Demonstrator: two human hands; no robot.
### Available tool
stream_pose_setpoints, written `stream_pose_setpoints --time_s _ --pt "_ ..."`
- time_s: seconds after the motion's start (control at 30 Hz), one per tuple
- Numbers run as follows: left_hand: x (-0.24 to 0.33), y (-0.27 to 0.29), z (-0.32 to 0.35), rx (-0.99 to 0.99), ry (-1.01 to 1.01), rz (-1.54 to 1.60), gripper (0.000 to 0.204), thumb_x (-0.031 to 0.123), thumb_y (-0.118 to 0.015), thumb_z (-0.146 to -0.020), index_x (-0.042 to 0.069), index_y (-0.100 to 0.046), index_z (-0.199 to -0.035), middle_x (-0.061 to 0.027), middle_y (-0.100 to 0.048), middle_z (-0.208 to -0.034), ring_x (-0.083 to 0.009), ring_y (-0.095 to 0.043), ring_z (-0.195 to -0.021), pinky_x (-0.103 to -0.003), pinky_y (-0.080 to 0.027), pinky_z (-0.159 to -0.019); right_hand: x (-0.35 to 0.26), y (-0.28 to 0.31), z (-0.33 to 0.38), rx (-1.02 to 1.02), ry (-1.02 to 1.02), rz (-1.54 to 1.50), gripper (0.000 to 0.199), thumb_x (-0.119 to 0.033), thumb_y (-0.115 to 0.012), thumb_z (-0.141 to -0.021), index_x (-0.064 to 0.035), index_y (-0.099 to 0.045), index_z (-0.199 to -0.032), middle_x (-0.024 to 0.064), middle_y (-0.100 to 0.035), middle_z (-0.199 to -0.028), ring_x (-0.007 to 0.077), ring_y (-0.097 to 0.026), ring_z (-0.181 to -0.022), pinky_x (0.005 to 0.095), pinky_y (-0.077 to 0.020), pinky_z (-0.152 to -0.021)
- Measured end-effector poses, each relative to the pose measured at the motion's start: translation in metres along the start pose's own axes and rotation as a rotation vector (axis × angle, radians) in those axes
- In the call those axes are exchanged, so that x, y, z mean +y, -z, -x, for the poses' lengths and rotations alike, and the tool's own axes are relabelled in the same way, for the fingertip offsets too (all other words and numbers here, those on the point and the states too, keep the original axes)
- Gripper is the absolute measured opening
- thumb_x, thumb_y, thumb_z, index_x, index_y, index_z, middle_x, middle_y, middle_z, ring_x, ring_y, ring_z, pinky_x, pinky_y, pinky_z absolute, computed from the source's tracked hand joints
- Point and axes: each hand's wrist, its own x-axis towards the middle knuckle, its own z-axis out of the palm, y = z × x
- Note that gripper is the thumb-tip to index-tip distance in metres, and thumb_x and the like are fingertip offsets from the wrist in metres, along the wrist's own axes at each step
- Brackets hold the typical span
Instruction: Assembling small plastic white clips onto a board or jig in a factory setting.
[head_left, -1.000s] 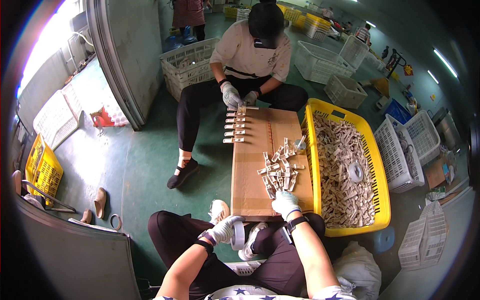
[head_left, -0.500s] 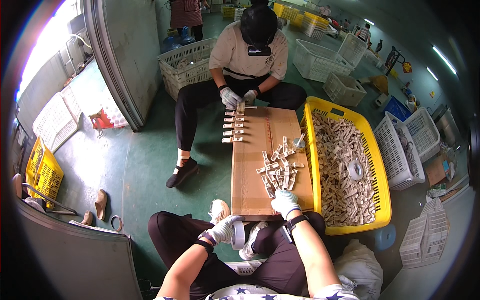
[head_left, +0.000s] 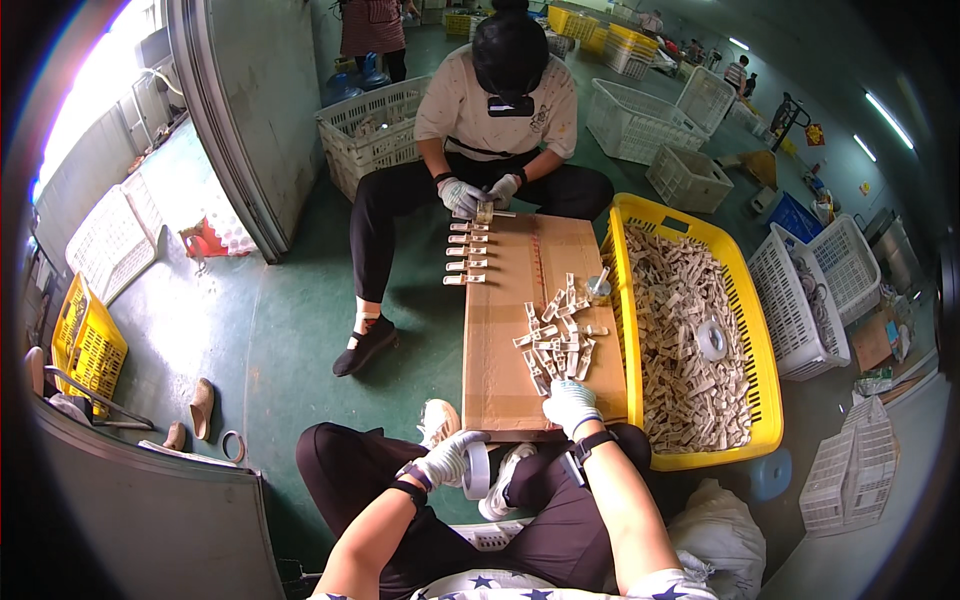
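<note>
Gloved in white stripes, my left hand (head_left: 441, 462) is closed around a roll of white tape (head_left: 477, 470) beside the near left corner of a cardboard box (head_left: 495, 380). My right hand (head_left: 572, 406), gloved likewise, lies at the box's near edge, against the pile of pale clips (head_left: 560, 340). Its fingers look curled in; what they hold, if anything, is hidden. Across the box sits a co-worker (head_left: 500, 100), whose gloved hands work at a small piece (head_left: 485, 212) by the far left corner. Several clips (head_left: 466, 265) stand in a row along the left edge.
A yellow crate (head_left: 770, 400) full of clips, with a tape roll (head_left: 711, 340) on top, stands right of the box. A small jar (head_left: 599, 288) with a stick in it is on the box. White crates (head_left: 795, 300) stand farther right, and a white sack (head_left: 715, 540) lies near my right arm.
The co-worker's head and hands have shifted slightly over the piece. My own hands, the tape roll and the clip pile look unchanged.
</note>
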Motion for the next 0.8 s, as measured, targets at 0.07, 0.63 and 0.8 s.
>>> stream_pose_setpoints --time_s 0.07,0.63,0.8 --pt "0.000 -0.004 0.000 -0.009 -0.004 -0.020 0.018 0.022 -0.074 -0.084 0.014 -0.065 -0.097 -0.0014 -0.064 -0.079 -0.0184 -0.060 -0.072 -0.039 -0.049 -0.068 0.003 -0.001 0.000 -0.004 -0.009 -0.004 0.033 -0.024 -0.057 -0.076 -0.0039 -0.069 -0.100 0.0213 -0.068 -0.102 0.0363 -0.066 -0.096 0.0449 -0.0523 -0.085" --pt "0.003 -0.012 0.008 0.019 0.004 -0.060 0.019 0.024 -0.077 -0.081 0.016 -0.065 -0.093 -0.0004 -0.062 -0.076 -0.0187 -0.058 -0.068 -0.039 -0.047 -0.064 -0.001 0.001 0.002 0.028 -0.018 -0.001 0.031 -0.021 -0.059 -0.076 -0.0038 -0.072 -0.099 0.0207 -0.069 -0.101 0.0349 -0.068 -0.095 0.0447 -0.0532 -0.083" --pt "0.006 -0.024 0.015 0.047 0.091 0.013 0.018 0.023 -0.075 -0.082 0.017 -0.065 -0.095 -0.0005 -0.062 -0.077 -0.0195 -0.058 -0.069 -0.041 -0.048 -0.064 0.002 -0.001 0.002 0.039 -0.017 0.013 0.032 -0.021 -0.059 -0.076 -0.0034 -0.072 -0.099 0.0208 -0.069 -0.100 0.0354 -0.068 -0.095 0.0450 -0.0535 -0.082"
